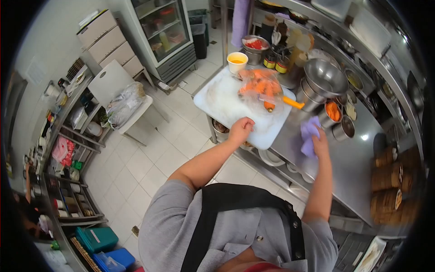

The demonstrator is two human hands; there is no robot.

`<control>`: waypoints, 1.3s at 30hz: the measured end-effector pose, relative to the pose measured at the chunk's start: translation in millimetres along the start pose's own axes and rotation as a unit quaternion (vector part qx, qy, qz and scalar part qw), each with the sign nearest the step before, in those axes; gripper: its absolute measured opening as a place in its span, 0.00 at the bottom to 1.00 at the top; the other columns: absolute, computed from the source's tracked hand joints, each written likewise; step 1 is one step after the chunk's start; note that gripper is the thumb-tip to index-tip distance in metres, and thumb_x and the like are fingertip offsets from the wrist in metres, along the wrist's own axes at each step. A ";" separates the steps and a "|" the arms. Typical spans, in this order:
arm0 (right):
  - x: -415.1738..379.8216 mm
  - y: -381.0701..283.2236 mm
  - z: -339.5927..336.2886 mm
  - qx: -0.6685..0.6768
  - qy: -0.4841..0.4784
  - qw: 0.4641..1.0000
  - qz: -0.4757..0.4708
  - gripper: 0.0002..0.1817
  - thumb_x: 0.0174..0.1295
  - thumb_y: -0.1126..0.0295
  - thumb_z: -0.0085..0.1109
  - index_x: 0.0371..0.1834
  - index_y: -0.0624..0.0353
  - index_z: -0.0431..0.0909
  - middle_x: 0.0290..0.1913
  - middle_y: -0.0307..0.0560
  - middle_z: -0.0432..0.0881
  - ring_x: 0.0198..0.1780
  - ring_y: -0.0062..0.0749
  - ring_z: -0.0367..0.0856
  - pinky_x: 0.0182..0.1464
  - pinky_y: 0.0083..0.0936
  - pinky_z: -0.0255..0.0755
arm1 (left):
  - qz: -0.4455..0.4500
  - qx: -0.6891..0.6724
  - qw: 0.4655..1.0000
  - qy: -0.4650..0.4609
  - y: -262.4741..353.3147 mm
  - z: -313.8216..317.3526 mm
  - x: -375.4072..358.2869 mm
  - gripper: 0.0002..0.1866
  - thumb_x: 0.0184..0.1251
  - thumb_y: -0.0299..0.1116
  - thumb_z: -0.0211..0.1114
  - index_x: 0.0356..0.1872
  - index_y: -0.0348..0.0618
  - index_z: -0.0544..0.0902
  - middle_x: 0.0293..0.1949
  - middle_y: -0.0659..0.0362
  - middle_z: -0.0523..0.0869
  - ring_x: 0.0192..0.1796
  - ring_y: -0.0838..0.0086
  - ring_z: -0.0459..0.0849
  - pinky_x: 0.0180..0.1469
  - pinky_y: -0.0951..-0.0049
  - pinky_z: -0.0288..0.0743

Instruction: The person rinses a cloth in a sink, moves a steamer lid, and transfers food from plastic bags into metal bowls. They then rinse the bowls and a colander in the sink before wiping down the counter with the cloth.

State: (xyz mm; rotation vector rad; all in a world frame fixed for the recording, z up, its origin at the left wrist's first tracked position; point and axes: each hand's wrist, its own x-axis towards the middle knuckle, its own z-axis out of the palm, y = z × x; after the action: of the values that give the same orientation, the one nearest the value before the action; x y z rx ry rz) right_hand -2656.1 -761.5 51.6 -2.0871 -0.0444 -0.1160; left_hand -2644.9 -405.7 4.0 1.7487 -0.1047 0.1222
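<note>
My left hand [241,130] rests at the near edge of a white cutting board [222,97], its fingers curled; whether anything is inside them is hidden. My right hand [319,140] grips a purple cloth [310,136] over the steel counter [346,170], right of the board. On the board's far side lies a clear plastic bag of carrots [263,86], with an orange handle [293,102] sticking out beside it toward the right. A white tub of yellow contents [237,62] stands at the board's far left corner.
Steel bowls [325,78], a pot with orange pieces [332,112] and sauce jars [282,65] stand behind and right of the board. Bamboo steamers [386,199] are stacked at the right. A chair [136,115] holding plastic bags and a glass-door fridge [165,34] stand at the left.
</note>
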 end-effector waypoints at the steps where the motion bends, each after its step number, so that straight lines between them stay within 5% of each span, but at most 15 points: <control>1: 6.4 16.1 34.5 -0.222 0.057 0.971 0.073 0.27 0.54 0.68 0.47 0.61 0.50 0.66 0.65 0.51 0.62 0.67 0.47 0.57 0.62 0.51 0.52 | -0.004 -0.003 1.000 -0.015 0.5 0.3 0.5 0.08 0.58 0.22 0.49 0.34 0.39 0.78 0.26 0.60 0.79 0.29 0.78 0.79 0.34 0.78 0.73; 3: -3.0 -3.5 88.8 -0.466 0.093 0.873 0.109 0.32 0.53 0.52 0.47 0.65 0.41 0.60 0.70 0.43 0.51 0.71 0.55 0.42 0.59 0.72 0.36 | -0.008 -0.033 0.999 -0.018 1.1 -0.1 -1.1 0.08 0.58 0.22 0.49 0.34 0.39 0.78 0.26 0.60 0.79 0.30 0.78 0.79 0.36 0.78 0.73; 6: -43.1 -24.5 157.2 -0.492 0.094 0.866 0.000 0.33 0.51 0.57 0.52 0.65 0.39 0.61 0.68 0.45 0.56 0.70 0.50 0.47 0.65 0.60 0.39 | -0.041 0.004 0.999 -0.032 12.5 -3.2 -5.3 0.08 0.59 0.23 0.49 0.34 0.39 0.78 0.26 0.60 0.80 0.30 0.78 0.79 0.37 0.79 0.72; 9: -104.9 -48.7 148.1 -0.379 0.065 0.922 -0.043 0.32 0.47 0.67 0.57 0.61 0.42 0.65 0.66 0.46 0.60 0.70 0.44 0.50 0.67 0.51 0.42 | -0.021 -0.022 0.999 -0.027 14.4 0.8 -1.5 0.08 0.59 0.23 0.49 0.34 0.38 0.78 0.27 0.60 0.80 0.30 0.79 0.78 0.38 0.79 0.71; 11: -128.0 -40.6 119.4 -0.343 -0.126 0.909 -0.200 0.29 0.43 0.77 0.55 0.54 0.47 0.73 0.60 0.48 0.68 0.66 0.44 0.59 0.65 0.44 0.50 | -0.038 -0.026 0.999 -0.011 20.1 -0.4 -2.9 0.08 0.60 0.23 0.48 0.34 0.38 0.77 0.27 0.60 0.80 0.30 0.79 0.78 0.37 0.79 0.72; 14: -132.7 -43.9 80.9 -0.053 -0.273 0.960 -0.037 0.25 0.42 0.81 0.51 0.47 0.51 0.77 0.54 0.50 0.74 0.59 0.47 0.67 0.62 0.39 0.58 | -0.039 0.016 0.999 -0.018 16.0 -1.9 0.0 0.09 0.60 0.22 0.47 0.34 0.37 0.77 0.27 0.60 0.80 0.30 0.79 0.79 0.37 0.79 0.72; 19: -63.9 -90.4 97.2 -0.088 0.043 0.969 -0.228 0.25 0.41 0.83 0.50 0.45 0.51 0.78 0.51 0.52 0.76 0.56 0.49 0.69 0.59 0.36 0.61 | -0.045 -0.034 0.998 0.000 2.8 1.2 6.7 0.10 0.61 0.20 0.45 0.35 0.37 0.77 0.28 0.59 0.80 0.30 0.78 0.78 0.37 0.79 0.72; 23: -50.3 -73.9 169.5 -0.191 0.040 0.945 -0.261 0.25 0.40 0.83 0.51 0.45 0.50 0.79 0.51 0.50 0.75 0.59 0.46 0.67 0.59 0.36 0.61 | -0.022 0.043 0.996 0.073 -10.6 0.0 12.2 0.09 0.61 0.22 0.48 0.35 0.39 0.78 0.27 0.59 0.80 0.29 0.77 0.80 0.35 0.78 0.73; 24: -46.2 -68.7 160.6 -0.187 0.046 0.944 -0.268 0.25 0.40 0.83 0.51 0.45 0.50 0.79 0.51 0.50 0.75 0.59 0.46 0.67 0.59 0.36 0.61 | -0.013 0.047 0.996 0.076 -8.7 1.9 21.3 0.09 0.61 0.22 0.48 0.35 0.39 0.78 0.27 0.59 0.80 0.29 0.77 0.80 0.35 0.78 0.73; 26: -56.7 -39.3 132.9 -0.037 -0.195 0.933 -0.301 0.25 0.37 0.85 0.45 0.40 0.52 0.80 0.52 0.45 0.76 0.60 0.44 0.66 0.62 0.35 0.59 | -0.054 -0.063 0.993 0.086 -13.7 2.8 13.3 0.10 0.60 0.21 0.47 0.35 0.39 0.78 0.28 0.59 0.80 0.28 0.77 0.79 0.32 0.79 0.73; 28: -62.0 -47.2 78.5 -0.014 -0.444 0.884 -0.146 0.22 0.36 0.85 0.44 0.35 0.55 0.81 0.49 0.47 0.77 0.55 0.43 0.70 0.59 0.32 0.62 | -0.063 -0.060 0.991 0.099 -9.4 6.8 13.0 0.10 0.60 0.21 0.46 0.34 0.39 0.77 0.27 0.60 0.79 0.28 0.78 0.78 0.32 0.80 0.73; 32: -67.7 -81.7 -18.6 -0.034 -0.275 0.952 -0.128 0.22 0.37 0.85 0.44 0.35 0.55 0.81 0.45 0.51 0.78 0.50 0.45 0.74 0.54 0.27 0.67 | -0.077 0.011 0.989 0.124 -7.1 8.4 12.1 0.09 0.58 0.21 0.46 0.32 0.39 0.77 0.23 0.61 0.78 0.27 0.79 0.77 0.31 0.81 0.73; 35: -35.6 -70.9 -44.0 -0.057 -0.221 0.955 -0.190 0.23 0.44 0.77 0.49 0.48 0.50 0.78 0.55 0.53 0.73 0.60 0.49 0.66 0.61 0.39 0.60 | -0.088 0.015 0.985 0.144 -4.7 7.3 13.9 0.08 0.58 0.23 0.48 0.32 0.40 0.78 0.23 0.61 0.79 0.26 0.79 0.79 0.31 0.79 0.73; 38: -15.9 -38.5 -16.8 -0.339 -0.201 0.919 0.022 0.36 0.54 0.42 0.48 0.67 0.38 0.57 0.72 0.51 0.41 0.72 0.54 0.33 0.61 0.70 0.27 | -0.111 0.015 0.984 0.138 -1.5 8.6 14.6 0.08 0.59 0.26 0.50 0.31 0.41 0.78 0.23 0.60 0.81 0.25 0.78 0.81 0.32 0.78 0.73; 39: -13.3 -22.6 1.3 -0.339 -0.199 0.919 0.016 0.36 0.54 0.42 0.48 0.67 0.38 0.57 0.72 0.51 0.41 0.72 0.54 0.33 0.61 0.70 0.27 | -0.119 0.027 0.984 0.130 0.0 9.0 14.2 0.08 0.59 0.26 0.50 0.31 0.41 0.78 0.23 0.60 0.81 0.25 0.78 0.81 0.32 0.78 0.73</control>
State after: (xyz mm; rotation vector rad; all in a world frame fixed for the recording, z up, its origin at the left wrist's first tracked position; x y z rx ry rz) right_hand -2671.0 -749.0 69.1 -2.7742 -0.2481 0.3697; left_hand -2630.6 -414.5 4.5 1.7700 0.3005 0.1777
